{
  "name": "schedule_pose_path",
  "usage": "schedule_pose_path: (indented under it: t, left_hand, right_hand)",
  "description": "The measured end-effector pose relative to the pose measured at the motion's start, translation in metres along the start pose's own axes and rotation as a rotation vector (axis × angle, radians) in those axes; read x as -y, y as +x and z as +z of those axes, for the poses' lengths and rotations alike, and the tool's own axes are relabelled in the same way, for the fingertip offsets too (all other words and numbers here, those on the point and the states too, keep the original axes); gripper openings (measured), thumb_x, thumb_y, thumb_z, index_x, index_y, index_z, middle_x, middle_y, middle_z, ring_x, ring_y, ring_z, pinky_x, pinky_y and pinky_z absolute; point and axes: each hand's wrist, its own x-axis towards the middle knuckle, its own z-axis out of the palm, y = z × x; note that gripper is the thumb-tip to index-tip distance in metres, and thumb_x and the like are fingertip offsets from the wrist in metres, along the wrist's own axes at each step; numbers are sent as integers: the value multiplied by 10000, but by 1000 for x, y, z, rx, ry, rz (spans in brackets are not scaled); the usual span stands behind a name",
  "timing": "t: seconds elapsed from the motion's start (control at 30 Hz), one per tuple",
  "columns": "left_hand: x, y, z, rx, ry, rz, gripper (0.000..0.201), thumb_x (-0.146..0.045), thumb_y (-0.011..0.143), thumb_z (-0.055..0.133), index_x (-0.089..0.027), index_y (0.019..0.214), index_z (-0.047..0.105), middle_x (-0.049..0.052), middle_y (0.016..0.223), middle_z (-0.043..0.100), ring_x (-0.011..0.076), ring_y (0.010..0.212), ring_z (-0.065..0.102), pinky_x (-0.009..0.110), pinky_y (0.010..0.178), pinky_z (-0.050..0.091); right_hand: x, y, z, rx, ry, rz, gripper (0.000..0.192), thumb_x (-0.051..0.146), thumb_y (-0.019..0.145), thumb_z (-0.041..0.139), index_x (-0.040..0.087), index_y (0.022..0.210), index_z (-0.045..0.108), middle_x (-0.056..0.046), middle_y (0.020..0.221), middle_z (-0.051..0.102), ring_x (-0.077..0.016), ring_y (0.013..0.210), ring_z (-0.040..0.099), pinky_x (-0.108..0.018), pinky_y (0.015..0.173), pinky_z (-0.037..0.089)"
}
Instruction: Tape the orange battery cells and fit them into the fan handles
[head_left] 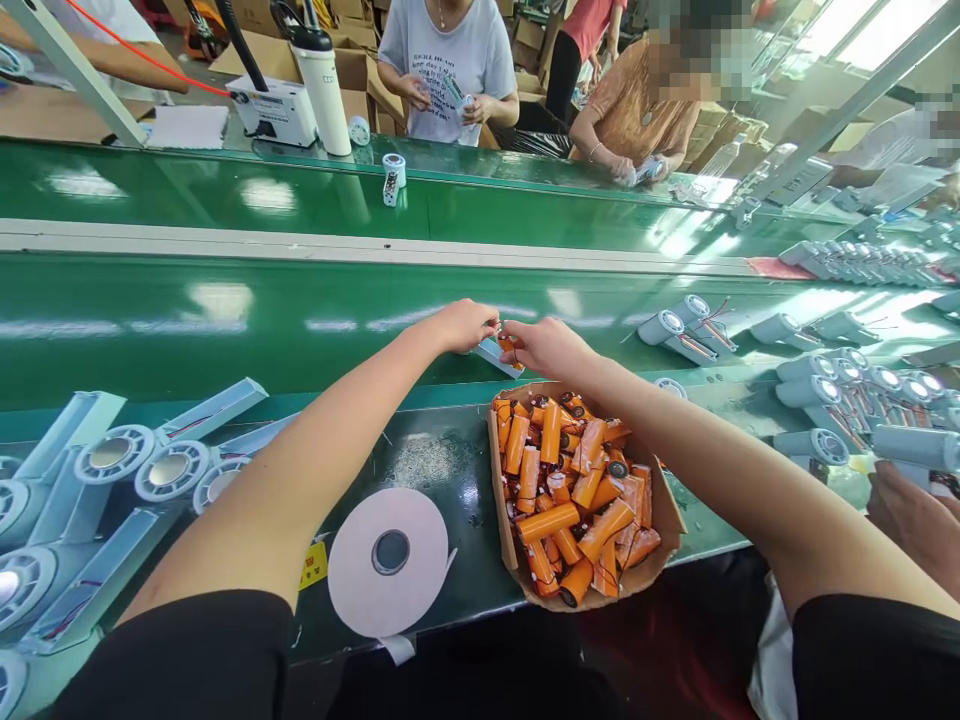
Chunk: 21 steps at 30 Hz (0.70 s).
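My left hand [466, 325] and my right hand [553, 347] meet over the near side of the green belt. Between and below them lies the open handle of a pale blue fan housing [498, 356], partly hidden by my fingers. At its upper end, the fingers of my left hand are pinched together on something too small to make out. My right hand has its fingertips closed on an orange battery [506, 344] at the handle. Just below my right forearm stands a cardboard box [498, 480] full of orange wrapped batteries [551, 432] with wires.
A roll of white tape [356, 570] lies flat left of the box. Fan housings [172, 468] are heaped at left; more [817, 385] stand at right, near another person's hand [907, 515]. Across the green belt [120, 300], people handle parts beside a white tumbler [322, 95].
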Motion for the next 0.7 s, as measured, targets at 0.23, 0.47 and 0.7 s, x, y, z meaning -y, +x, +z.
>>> schedule_pose_path:
  t: [0.23, 0.47, 0.7]
  left_hand:
    - [-5, 7, 7, -66, -77, -30, 246, -211, 984, 538, -199, 1072, 767, 66, 1119, 804, 197, 998, 719, 259, 825, 469]
    - [-34, -49, -2, -234, -130, -16, 423, -246, 1004, 558, -151, 1414, 604, 150, 1465, 665, 263, 1322, 609, 371, 1096, 463]
    - [-30, -291, 45, 9, -4, 255, 556, -412, 759, 885, -287, 1277, 727, 73, 1395, 725, 290, 1286, 666, 397, 1097, 534]
  right_hand:
    - [13, 17, 5, 178, -160, -80, 358, 485, 1048, 556, 271, 1235, 774, -150, 1091, 809, -331, 971, 760, -366, 741, 503]
    - [-13, 14, -17, -12, 301, -74, 75, 148, 799, 792, 211, 832, 817, 18, 726, 783, -122, 657, 664, -248, 740, 474]
    - [6, -126, -26, -364, 556, -62, 164, 277, 938, 710, 276, 1030, 845, -23, 1037, 844, -200, 890, 750, -339, 869, 567]
